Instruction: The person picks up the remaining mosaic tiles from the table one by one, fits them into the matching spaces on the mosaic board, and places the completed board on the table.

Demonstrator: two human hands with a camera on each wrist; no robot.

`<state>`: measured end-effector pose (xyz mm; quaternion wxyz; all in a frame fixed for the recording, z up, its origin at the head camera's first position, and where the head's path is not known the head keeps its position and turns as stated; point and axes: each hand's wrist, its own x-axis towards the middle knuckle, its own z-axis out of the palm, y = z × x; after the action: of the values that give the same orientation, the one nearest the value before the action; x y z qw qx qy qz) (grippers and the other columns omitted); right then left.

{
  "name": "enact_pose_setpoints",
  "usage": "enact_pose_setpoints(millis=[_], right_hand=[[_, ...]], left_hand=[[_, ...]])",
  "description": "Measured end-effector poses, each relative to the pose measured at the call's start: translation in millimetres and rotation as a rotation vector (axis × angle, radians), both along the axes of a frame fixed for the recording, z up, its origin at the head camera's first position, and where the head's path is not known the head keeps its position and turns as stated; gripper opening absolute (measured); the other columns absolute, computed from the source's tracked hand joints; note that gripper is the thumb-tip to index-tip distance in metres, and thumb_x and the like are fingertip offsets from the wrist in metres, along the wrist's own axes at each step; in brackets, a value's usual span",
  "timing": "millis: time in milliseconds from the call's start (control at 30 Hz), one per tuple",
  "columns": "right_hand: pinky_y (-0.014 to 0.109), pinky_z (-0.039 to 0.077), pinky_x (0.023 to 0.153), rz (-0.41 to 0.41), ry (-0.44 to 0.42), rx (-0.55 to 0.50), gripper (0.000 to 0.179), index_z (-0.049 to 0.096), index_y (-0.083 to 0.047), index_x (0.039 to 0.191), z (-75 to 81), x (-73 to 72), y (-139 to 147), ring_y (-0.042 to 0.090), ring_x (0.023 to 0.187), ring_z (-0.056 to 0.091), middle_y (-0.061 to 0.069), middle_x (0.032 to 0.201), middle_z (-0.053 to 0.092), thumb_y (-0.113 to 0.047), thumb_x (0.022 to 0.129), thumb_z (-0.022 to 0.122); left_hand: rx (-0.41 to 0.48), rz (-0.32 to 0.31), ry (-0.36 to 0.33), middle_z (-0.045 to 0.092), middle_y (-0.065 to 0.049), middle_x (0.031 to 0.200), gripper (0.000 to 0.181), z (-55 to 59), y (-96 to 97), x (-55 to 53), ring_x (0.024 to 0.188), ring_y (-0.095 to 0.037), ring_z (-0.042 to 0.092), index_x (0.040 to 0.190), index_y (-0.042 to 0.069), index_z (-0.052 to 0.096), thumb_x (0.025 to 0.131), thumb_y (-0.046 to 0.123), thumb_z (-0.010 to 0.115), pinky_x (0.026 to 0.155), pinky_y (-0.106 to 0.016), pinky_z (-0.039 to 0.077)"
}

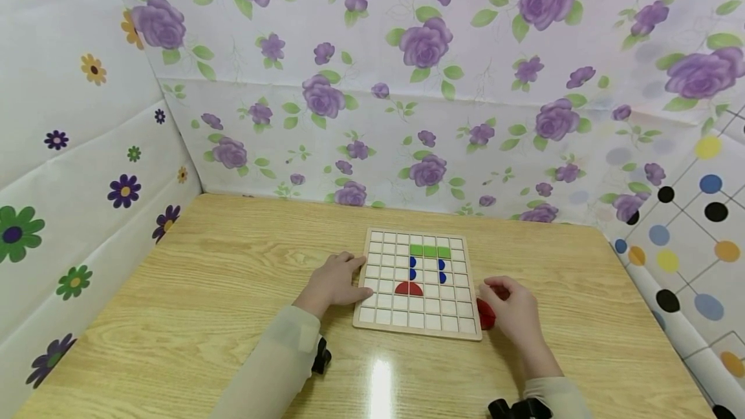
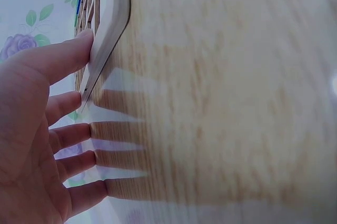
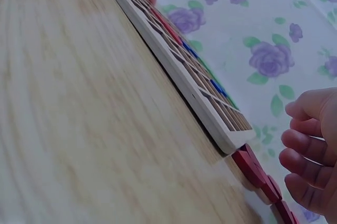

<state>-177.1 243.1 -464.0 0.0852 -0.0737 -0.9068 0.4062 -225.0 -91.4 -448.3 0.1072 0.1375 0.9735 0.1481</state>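
Observation:
A square wooden grid board (image 1: pixel 384 326) lies on the table. In its cells sit a row of green squares (image 1: pixel 430 251), several small blue half-round pieces (image 1: pixel 412 262) and a red dome shape (image 1: pixel 409 288). My left hand (image 1: pixel 334 283) rests against the board's left edge, fingers spread; in the left wrist view the thumb (image 2: pixel 79 50) touches the frame. My right hand (image 1: pixel 515 312) is beside the board's lower right side, above loose red pieces (image 1: pixel 485 314). In the right wrist view its fingers (image 3: pixel 305 145) are loosely bent, with nothing seen between them and the red pieces (image 3: pixel 250 167) apart from them.
The wooden table (image 1: pixel 233 264) extends around the board. Behind it hangs a cloth with purple roses (image 1: pixel 427 170). Patterned cloths stand at the left (image 1: pixel 87 167) and right (image 1: pixel 692 244) sides. Black straps (image 1: pixel 520 409) are on the wrists.

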Motion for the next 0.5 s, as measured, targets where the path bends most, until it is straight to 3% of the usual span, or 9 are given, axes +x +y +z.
enact_pose_setpoints(millis=[500], right_hand=[[0.018, 0.045, 0.062, -0.079, 0.026, 0.008, 0.025, 0.069, -0.004, 0.106, -5.2, -0.1, 14, 0.013, 0.08, 0.058, 0.01, 0.092, 0.069, -0.022, 0.089, 0.064]], left_hand=[[0.018, 0.011, -0.007, 0.035, -0.01, 0.15, 0.074, 0.7, 0.1, 1.2, 0.136, -0.036, 0.034, 0.146, 0.023, 0.039, 0.084, 0.054, 0.063, 0.099, -0.054, 0.042]])
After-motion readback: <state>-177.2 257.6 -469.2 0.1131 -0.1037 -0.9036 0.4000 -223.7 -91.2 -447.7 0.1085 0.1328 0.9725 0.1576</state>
